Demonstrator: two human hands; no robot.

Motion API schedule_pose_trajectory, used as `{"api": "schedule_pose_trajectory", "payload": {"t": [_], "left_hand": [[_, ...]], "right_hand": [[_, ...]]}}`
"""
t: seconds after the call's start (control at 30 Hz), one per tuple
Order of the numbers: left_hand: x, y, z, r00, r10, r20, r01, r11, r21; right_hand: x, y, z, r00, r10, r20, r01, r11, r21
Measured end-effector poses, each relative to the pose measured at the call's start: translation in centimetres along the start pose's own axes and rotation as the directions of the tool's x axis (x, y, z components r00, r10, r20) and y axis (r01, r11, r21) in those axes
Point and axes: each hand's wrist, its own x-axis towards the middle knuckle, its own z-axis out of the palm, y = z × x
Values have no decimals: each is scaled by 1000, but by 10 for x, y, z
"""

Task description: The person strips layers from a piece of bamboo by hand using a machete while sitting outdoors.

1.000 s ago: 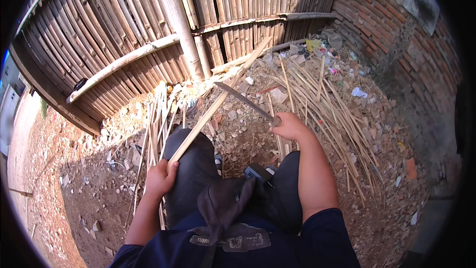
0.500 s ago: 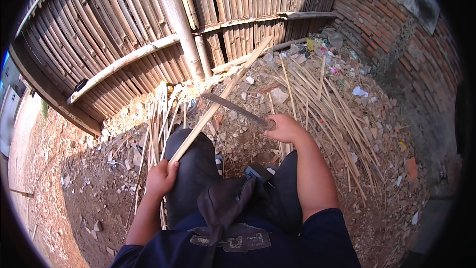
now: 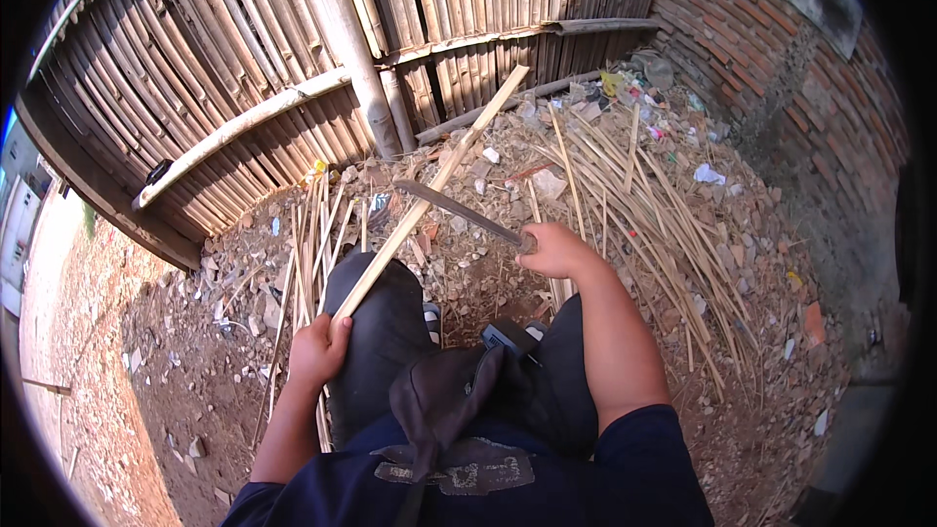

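Observation:
My left hand (image 3: pixel 319 348) is closed around the near end of a long pale bamboo strip (image 3: pixel 439 185), beside my left knee. The strip slants up and away to the right, its far end close to the bamboo wall. In my right hand (image 3: pixel 553 253) is the handle of a machete (image 3: pixel 464 210) with a dark blade, fingers wrapped round it. The blade points left and its tip part meets the strip about midway along; whether it cuts into the strip cannot be made out.
Many thin bamboo strips (image 3: pixel 644 224) lie in a pile at the right, and more strips (image 3: pixel 310 234) lie left of my knee. A bamboo wall (image 3: pixel 244 68) rises ahead, a brick wall (image 3: pixel 752 20) at the right. Rubble and scraps of litter (image 3: pixel 709 175) cover the ground.
My right hand and the machete have shifted very slightly left. The strip's far end has dropped a little; my left hand keeps its place. Sunlight at the wall's foot has dimmed.

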Motion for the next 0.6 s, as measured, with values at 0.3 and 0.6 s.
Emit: {"api": "schedule_pose_trajectory", "payload": {"t": [0.3,0.6], "left_hand": [[0,-2,3,1000,24,-12,-23,1000,13],[-1,-5,4,999,25,-22,-26,1000,-7]], "right_hand": [[-1,2,3,1000,-4,-4,4,1000,17],[-2,-2,3,1000,-9,-11,9,999,32]]}}
